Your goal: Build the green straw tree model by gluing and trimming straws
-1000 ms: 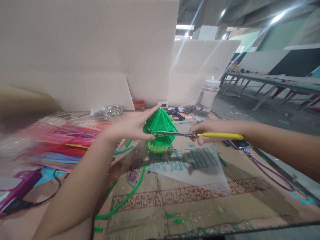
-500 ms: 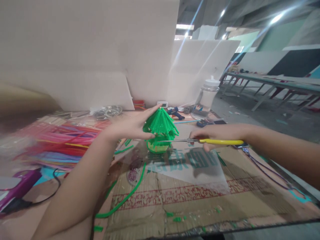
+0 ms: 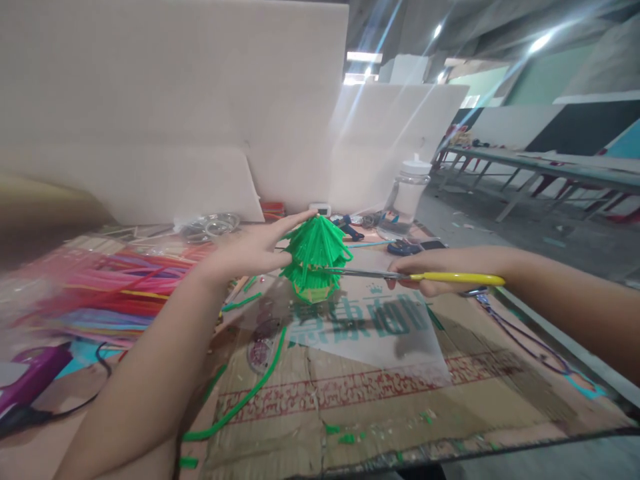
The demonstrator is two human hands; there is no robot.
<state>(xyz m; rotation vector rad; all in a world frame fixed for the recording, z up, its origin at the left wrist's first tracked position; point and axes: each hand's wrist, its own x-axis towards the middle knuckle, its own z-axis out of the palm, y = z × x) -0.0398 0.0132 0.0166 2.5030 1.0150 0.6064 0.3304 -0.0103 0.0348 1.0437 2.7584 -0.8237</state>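
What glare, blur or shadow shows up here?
Head view: streaky glare spreads from the ceiling light, upper right; head view: coloured strips smear toward the left edge; head view: a soft shadow lies on the printed sheet, below the right hand.

Large teal characters, too blurred to read with certainty, stretch across a pale see-through sheet, a small crown sign (also teal) above them. On the cardboard runs a printed red band; whether it bears writing cannot be told.
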